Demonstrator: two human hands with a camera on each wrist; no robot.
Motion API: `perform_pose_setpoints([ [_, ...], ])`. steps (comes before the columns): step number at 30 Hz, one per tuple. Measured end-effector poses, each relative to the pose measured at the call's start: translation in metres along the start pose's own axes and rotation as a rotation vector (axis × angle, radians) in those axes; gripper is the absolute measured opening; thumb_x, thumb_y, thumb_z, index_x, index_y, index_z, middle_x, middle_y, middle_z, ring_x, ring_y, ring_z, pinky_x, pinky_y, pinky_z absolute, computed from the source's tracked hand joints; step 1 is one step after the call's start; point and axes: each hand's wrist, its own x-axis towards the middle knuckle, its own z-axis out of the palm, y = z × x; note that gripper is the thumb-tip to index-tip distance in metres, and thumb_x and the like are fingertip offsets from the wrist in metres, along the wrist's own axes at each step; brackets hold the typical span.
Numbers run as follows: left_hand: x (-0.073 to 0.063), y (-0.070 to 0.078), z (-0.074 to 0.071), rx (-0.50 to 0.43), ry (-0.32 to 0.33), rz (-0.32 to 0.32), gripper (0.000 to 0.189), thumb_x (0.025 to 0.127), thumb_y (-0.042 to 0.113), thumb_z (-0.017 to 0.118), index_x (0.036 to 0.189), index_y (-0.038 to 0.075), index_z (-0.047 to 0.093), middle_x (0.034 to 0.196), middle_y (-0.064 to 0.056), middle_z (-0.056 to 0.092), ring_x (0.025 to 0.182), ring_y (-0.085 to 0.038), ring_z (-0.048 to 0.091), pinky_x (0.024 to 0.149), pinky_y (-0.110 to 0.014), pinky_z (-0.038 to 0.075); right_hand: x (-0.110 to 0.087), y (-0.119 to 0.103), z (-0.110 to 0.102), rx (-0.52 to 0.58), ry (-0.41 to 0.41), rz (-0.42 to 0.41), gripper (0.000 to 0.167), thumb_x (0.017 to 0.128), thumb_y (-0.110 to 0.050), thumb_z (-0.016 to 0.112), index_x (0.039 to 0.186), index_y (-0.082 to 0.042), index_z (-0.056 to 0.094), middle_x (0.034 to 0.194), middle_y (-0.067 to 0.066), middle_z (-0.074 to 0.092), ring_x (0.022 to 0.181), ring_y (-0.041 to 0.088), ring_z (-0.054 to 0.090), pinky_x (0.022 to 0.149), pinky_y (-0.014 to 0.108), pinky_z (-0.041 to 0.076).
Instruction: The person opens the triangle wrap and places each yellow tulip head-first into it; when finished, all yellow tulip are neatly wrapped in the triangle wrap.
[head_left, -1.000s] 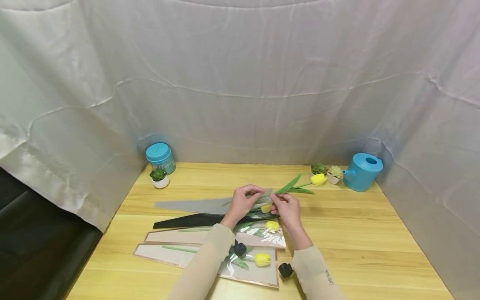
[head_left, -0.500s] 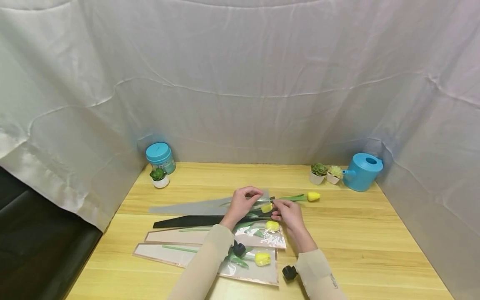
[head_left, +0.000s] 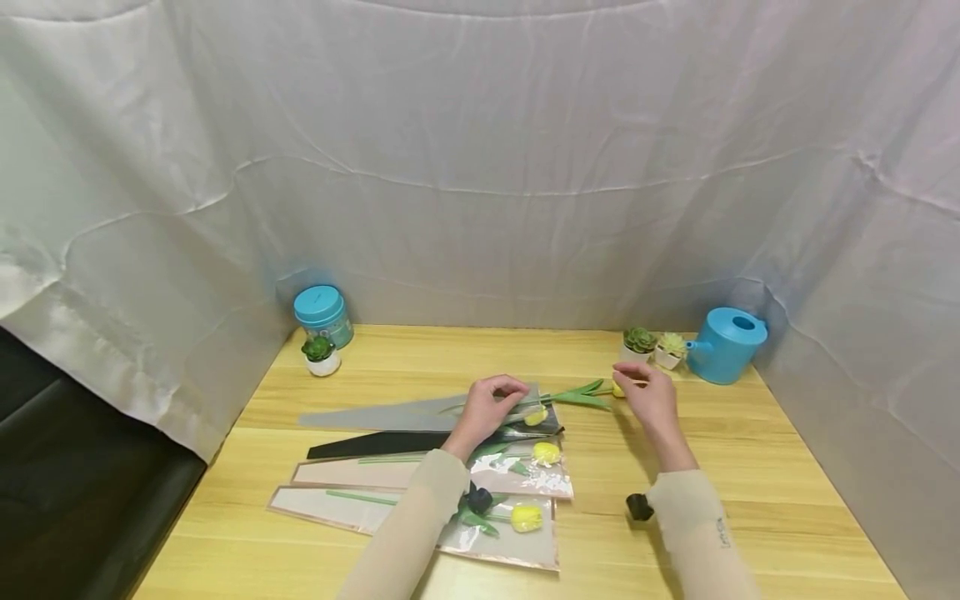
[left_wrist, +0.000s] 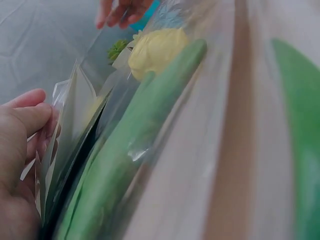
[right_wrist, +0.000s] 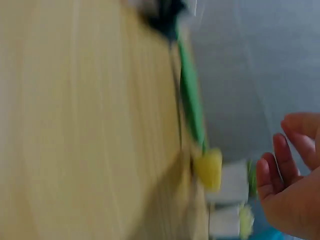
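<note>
In the head view, my left hand (head_left: 483,412) pinches the edge of a grey, clear-fronted flower sleeve (head_left: 390,414). The left wrist view shows thumb and fingers at the clear film (left_wrist: 60,95). A yellow tulip (head_left: 577,398) has its lower stem in the sleeve's wide mouth, with leaves and bloom sticking out to the right. My right hand (head_left: 651,404) hovers by the bloom, fingers loosely bent. In the right wrist view it holds nothing and is apart from the yellow bloom (right_wrist: 207,170). Another yellow bloom (head_left: 536,416) shows beside the left fingers.
A black sleeve (head_left: 360,447), a pink one (head_left: 330,473) and a white one (head_left: 300,502) overlap nearer on the table. A blue watering can (head_left: 723,346) and small potted succulents (head_left: 639,342) stand back right. A blue tin (head_left: 322,312) and another succulent (head_left: 320,354) stand back left.
The tulip has been lowered and its stem moved left into the sleeve's mouth. My right hand has let go of it and moved right to the bloom. My left hand stays put.
</note>
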Motion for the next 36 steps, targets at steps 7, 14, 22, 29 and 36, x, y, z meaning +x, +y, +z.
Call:
perform_pose_setpoints([
  [7, -0.004, -0.004, 0.003, 0.008, -0.006, 0.03, 0.016, 0.099, 0.021, 0.072, 0.109, 0.011, 0.08, 0.103, 0.003, 0.078, 0.09, -0.008, 0.069, 0.079, -0.025, 0.058, 0.018, 0.042, -0.015, -0.207, -0.211, -0.054, 0.04, 0.105, -0.02, 0.061, 0.14, 0.001, 0.06, 0.15, 0.032, 0.045, 0.137, 0.054, 0.044, 0.111, 0.064, 0.041],
  [14, -0.005, -0.004, 0.003, -0.008, -0.003, 0.026, 0.016, 0.099, 0.021, 0.072, 0.109, 0.013, 0.08, 0.104, 0.005, 0.078, 0.091, -0.008, 0.069, 0.079, -0.026, 0.058, 0.019, 0.058, -0.007, -0.283, -0.266, -0.186, 0.041, 0.1, -0.013, 0.066, 0.138, 0.004, 0.061, 0.137, 0.033, 0.051, 0.113, 0.047, 0.056, 0.094, 0.057, 0.05],
  [22, -0.002, -0.005, 0.002, -0.005, 0.007, 0.037, 0.019, 0.099, 0.022, 0.072, 0.111, 0.009, 0.079, 0.104, 0.005, 0.078, 0.091, -0.009, 0.069, 0.08, -0.027, 0.058, 0.021, 0.057, -0.003, -0.354, -0.264, -0.257, 0.022, 0.099, -0.014, 0.071, 0.118, -0.004, 0.074, 0.123, 0.023, 0.062, 0.118, 0.044, 0.052, 0.097, 0.058, 0.044],
  [29, -0.001, -0.003, -0.001, -0.001, 0.004, 0.027, 0.02, 0.099, 0.022, 0.072, 0.111, 0.008, 0.079, 0.104, 0.004, 0.078, 0.091, -0.009, 0.069, 0.08, -0.027, 0.058, 0.021, 0.054, -0.002, -0.383, -0.299, -0.266, 0.007, 0.098, -0.014, 0.072, 0.102, -0.01, 0.077, 0.118, 0.019, 0.064, 0.115, 0.042, 0.055, 0.103, 0.062, 0.043],
  [36, -0.001, -0.003, -0.001, -0.006, 0.02, 0.0, 0.013, 0.098, 0.02, 0.073, 0.108, 0.013, 0.08, 0.103, 0.005, 0.078, 0.091, -0.008, 0.069, 0.081, -0.026, 0.058, 0.017, 0.048, -0.004, -0.43, -0.297, -0.271, 0.009, 0.101, -0.011, 0.066, 0.104, -0.006, 0.073, 0.119, 0.022, 0.06, 0.115, 0.042, 0.055, 0.102, 0.063, 0.043],
])
